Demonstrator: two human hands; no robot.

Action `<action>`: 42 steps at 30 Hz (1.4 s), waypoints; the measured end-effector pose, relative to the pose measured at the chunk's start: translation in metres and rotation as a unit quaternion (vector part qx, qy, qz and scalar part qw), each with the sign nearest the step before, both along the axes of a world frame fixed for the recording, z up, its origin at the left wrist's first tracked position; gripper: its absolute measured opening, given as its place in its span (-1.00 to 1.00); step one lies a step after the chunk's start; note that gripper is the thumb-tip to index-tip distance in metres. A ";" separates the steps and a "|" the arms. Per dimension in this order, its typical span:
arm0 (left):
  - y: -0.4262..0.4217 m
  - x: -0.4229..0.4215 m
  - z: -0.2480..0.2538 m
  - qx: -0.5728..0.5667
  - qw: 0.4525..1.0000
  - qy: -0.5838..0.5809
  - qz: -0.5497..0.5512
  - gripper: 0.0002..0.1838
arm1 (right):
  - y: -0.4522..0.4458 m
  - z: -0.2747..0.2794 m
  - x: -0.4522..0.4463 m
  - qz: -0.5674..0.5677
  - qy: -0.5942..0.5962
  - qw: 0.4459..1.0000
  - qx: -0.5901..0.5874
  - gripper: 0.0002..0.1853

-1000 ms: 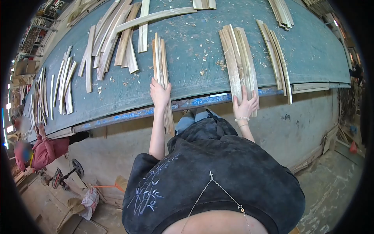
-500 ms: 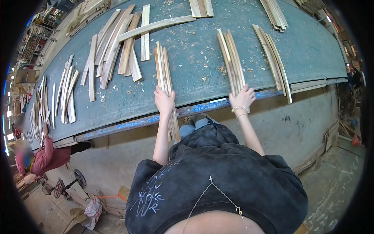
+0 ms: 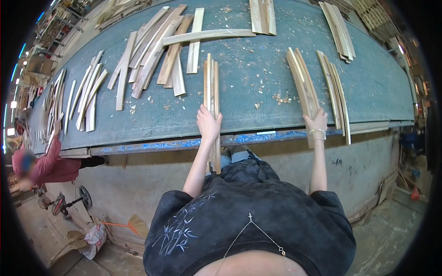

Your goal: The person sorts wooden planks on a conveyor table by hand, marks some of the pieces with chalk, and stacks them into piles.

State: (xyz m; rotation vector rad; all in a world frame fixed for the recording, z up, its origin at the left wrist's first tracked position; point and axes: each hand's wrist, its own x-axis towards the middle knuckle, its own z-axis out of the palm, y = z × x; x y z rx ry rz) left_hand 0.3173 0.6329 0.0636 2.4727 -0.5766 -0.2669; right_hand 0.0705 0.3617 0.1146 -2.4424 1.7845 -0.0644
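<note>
My left hand (image 3: 209, 123) is closed around a small bundle of narrow wooden strips (image 3: 211, 87), which lies lengthwise across the table edge with its near end overhanging toward my body. On the other side, my right hand (image 3: 316, 122) grips a second bundle of wooden strips (image 3: 302, 80) close to the edge, and its near end also sticks out past the table. Right of that hand lies another group of wooden strips (image 3: 332, 92), untouched. The undersides of both held bundles are hidden by my hands.
The green tabletop (image 3: 248, 101) carries scattered wood shavings. Loose strips (image 3: 154, 50) lie at the back left, with a stack (image 3: 263, 18) at the back middle and another (image 3: 337, 30) at the back right. A co-worker in a red top (image 3: 50, 161) handles strips at the far left.
The right bundle has moved right and toward me, its near end now overhanging the edge. My right hand's fingers have closed around it. My left hand still holds its bundle, now straighter.
</note>
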 end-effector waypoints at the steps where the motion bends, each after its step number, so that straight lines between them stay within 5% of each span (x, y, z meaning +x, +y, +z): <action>1: 0.000 -0.001 0.001 -0.005 1.000 0.001 -0.002 -0.24 | -0.013 -0.013 -0.012 0.007 -0.002 1.000 0.002 -0.17; 4: -0.001 -0.002 0.001 -0.002 1.000 0.010 0.005 -0.25 | -0.018 -0.030 -0.010 0.033 0.073 0.997 0.013 -0.02; 6: -0.001 -0.004 -0.003 -0.017 1.000 0.005 0.014 -0.27 | -0.010 -0.003 0.027 -0.080 0.253 0.964 0.028 0.12; 9: 0.000 0.000 0.008 -0.025 0.999 0.030 0.027 -0.28 | -0.009 0.025 0.117 0.081 0.060 0.992 -0.081 -0.15; 11: -0.003 0.001 0.009 -0.022 0.999 0.033 0.017 -0.29 | -0.033 -0.011 0.191 0.316 -0.054 0.940 -0.120 -0.35; 13: -0.005 -0.001 0.008 -0.023 0.999 0.028 0.030 -0.28 | -0.040 -0.032 0.282 0.393 -0.136 0.905 -0.092 -0.42; 16: -0.007 0.000 0.012 -0.024 0.999 0.026 0.037 -0.27 | -0.062 -0.080 0.391 0.412 -0.085 0.900 -0.112 -0.46; 18: -0.008 0.000 0.009 -0.031 0.998 0.036 0.044 -0.28 | -0.080 -0.128 0.441 0.390 -0.070 0.873 -0.284 -0.53; 21: -0.007 -0.001 0.014 -0.028 0.997 0.053 0.050 -0.28 | -0.076 -0.113 0.459 0.404 0.034 0.900 -0.158 -0.63; 26: -0.007 0.004 0.017 -0.047 0.996 0.059 0.042 -0.29 | -0.072 -0.066 0.423 0.455 0.058 0.880 -0.126 -0.65; 28: -0.006 0.005 0.017 -0.055 0.996 0.056 0.043 -0.28 | -0.059 -0.025 0.388 0.505 0.105 0.856 0.043 -0.62; 30: -0.005 0.003 0.015 -0.064 0.995 0.057 0.042 -0.28 | -0.071 -0.032 0.357 0.499 0.031 0.764 0.407 -0.62; 32: -0.002 0.002 0.011 -0.060 0.996 0.057 0.038 -0.29 | -0.030 -0.001 0.305 0.208 -0.089 0.641 0.734 -0.57; 34: -0.001 0.001 0.010 -0.061 0.996 0.054 0.029 -0.28 | 0.009 0.006 0.257 0.082 -0.196 0.493 0.844 -0.52; 36: 0.000 0.001 0.008 -0.067 0.997 0.029 0.029 -0.29 | 0.040 0.000 0.219 0.074 -0.284 0.444 0.847 -0.49; 40: 0.002 0.001 0.002 -0.073 0.997 0.023 0.015 -0.29 | 0.068 0.029 0.167 0.094 -0.347 0.491 0.794 -0.52; 42: 0.002 -0.001 0.001 -0.080 0.997 0.016 0.001 -0.29 | 0.075 0.068 0.137 0.133 -0.233 0.814 0.516 -0.55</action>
